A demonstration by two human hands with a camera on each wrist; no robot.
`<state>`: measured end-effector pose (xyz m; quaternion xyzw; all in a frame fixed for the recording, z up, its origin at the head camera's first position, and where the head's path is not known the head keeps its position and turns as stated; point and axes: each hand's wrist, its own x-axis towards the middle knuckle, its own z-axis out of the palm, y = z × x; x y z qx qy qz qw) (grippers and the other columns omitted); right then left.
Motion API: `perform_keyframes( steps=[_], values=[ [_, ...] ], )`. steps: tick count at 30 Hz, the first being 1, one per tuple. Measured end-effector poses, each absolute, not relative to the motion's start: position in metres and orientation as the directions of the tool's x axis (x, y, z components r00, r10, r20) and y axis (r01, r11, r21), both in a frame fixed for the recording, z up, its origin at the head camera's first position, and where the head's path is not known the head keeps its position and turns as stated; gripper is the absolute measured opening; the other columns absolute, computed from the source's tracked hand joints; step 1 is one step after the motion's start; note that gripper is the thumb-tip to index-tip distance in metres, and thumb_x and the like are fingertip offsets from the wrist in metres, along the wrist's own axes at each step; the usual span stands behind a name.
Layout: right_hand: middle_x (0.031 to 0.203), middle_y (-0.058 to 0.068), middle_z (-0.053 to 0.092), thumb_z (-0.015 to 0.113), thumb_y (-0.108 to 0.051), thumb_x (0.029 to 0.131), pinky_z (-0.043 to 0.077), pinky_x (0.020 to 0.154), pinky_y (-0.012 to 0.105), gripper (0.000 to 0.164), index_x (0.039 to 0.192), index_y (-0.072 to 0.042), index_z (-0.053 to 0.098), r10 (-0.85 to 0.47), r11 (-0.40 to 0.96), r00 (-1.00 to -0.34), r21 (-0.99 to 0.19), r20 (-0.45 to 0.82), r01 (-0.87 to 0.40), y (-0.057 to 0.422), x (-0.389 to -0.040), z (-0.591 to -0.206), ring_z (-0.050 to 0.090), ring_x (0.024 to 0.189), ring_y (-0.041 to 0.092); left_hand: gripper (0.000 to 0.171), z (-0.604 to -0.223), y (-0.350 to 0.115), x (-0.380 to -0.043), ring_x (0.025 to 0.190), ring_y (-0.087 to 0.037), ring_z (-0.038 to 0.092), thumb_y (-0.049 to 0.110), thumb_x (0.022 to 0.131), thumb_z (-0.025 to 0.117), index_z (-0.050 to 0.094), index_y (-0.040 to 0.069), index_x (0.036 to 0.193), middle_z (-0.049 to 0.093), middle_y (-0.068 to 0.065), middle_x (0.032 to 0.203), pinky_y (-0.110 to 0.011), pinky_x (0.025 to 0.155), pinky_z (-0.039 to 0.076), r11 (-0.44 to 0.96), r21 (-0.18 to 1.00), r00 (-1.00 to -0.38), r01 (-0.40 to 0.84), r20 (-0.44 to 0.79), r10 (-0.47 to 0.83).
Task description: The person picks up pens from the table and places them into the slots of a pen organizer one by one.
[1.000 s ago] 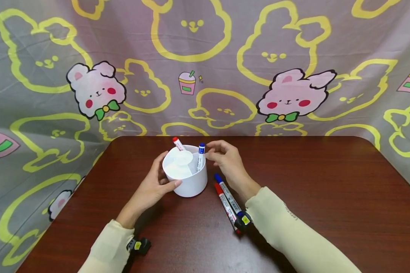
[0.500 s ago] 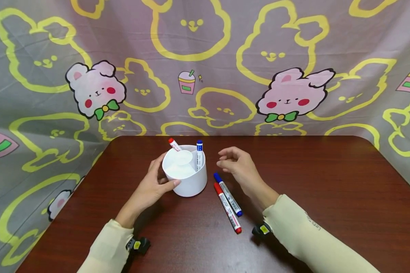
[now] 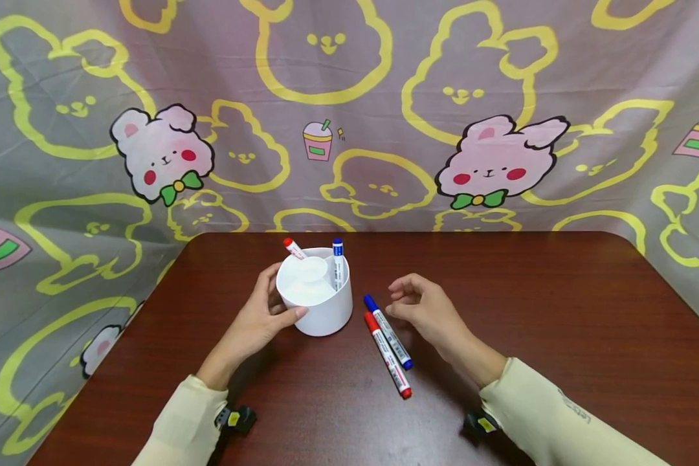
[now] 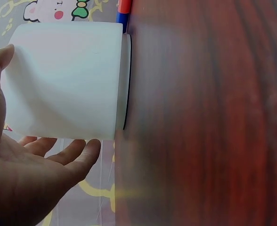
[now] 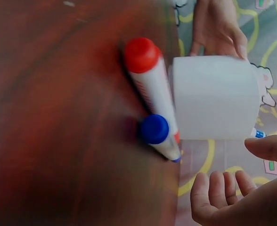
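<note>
A white round pen holder (image 3: 323, 318) with inner dividers stands on the table. My left hand (image 3: 257, 321) grips its left side, thumb near the front rim and fingers round the back. A red-capped marker (image 3: 294, 247) leans out at the rear of the holder, while a blue-capped marker (image 3: 338, 262) stands upright in a right compartment. To the right of the holder, a blue marker (image 3: 390, 334) and a red marker (image 3: 389, 357) lie side by side on the table. Beside their upper ends, my right hand (image 3: 426, 309) hovers with loosely bent fingers, holding nothing.
The brown wooden table (image 3: 582, 323) reaches back to a patterned curtain (image 3: 373, 116) hanging behind it. Black wrist cameras sit under both sleeves, the right camera (image 3: 480, 424) low over the table.
My right hand has left the blue-capped marker in the holder and moved right and toward me. The red-capped marker in the holder leans further left. My left hand stays put.
</note>
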<state>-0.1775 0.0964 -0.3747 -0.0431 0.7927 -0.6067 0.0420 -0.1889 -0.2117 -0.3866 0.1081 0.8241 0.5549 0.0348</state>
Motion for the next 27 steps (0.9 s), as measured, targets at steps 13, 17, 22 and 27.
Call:
perform_keyframes(
  steps=[13, 17, 22, 27],
  values=[
    [0.111, 0.018, 0.066, 0.08, 0.005, 0.08, 0.051, 0.083, 0.03, 0.038, 0.114, 0.003, 0.064, -0.15, 0.32, -0.988, -0.947, -0.039, -0.012, 0.101, -0.153, -0.391, 0.065, 0.104, 0.026, 0.086, -0.387, -0.211, -0.188, 0.14, -0.042, 0.052, 0.002, 0.093, 0.076, 0.017, 0.005, 0.156, 0.038, -0.018, 0.165, -0.052, 0.114, 0.045, 0.343, 0.924, -0.972, 0.172, 0.101, 0.214],
    [0.114, 0.018, 0.065, 0.08, 0.006, 0.078, 0.05, 0.082, 0.03, 0.042, 0.116, 0.003, 0.062, -0.132, 0.305, -0.99, -0.952, -0.053, 0.01, 0.099, -0.147, -0.394, 0.064, 0.108, 0.029, 0.085, -0.387, -0.212, -0.188, 0.14, -0.042, 0.053, 0.003, 0.093, 0.076, 0.018, 0.004, 0.155, 0.038, -0.019, 0.164, -0.054, 0.115, 0.044, 0.338, 0.925, -0.972, 0.173, 0.105, 0.21],
    [0.113, 0.018, 0.062, 0.076, 0.01, 0.074, 0.049, 0.087, 0.028, 0.044, 0.115, 0.004, 0.061, -0.135, 0.291, -0.99, -0.957, -0.052, 0.01, 0.097, -0.143, -0.398, 0.062, 0.108, 0.028, 0.085, -0.387, -0.212, -0.188, 0.141, -0.043, 0.051, 0.003, 0.094, 0.076, 0.017, 0.004, 0.155, 0.037, -0.019, 0.165, -0.057, 0.117, 0.041, 0.336, 0.927, -0.973, 0.167, 0.1, 0.209],
    [0.11, 0.017, 0.059, 0.074, 0.016, 0.071, 0.05, 0.082, 0.02, 0.044, 0.111, 0.005, 0.06, -0.135, 0.297, -0.99, -0.955, -0.037, -0.005, 0.094, -0.143, -0.401, 0.06, 0.102, 0.025, 0.085, -0.386, -0.211, -0.188, 0.142, -0.044, 0.05, 0.003, 0.093, 0.076, 0.017, 0.003, 0.155, 0.036, -0.019, 0.165, -0.057, 0.116, 0.042, 0.333, 0.928, -0.973, 0.165, 0.097, 0.212]
  ],
)
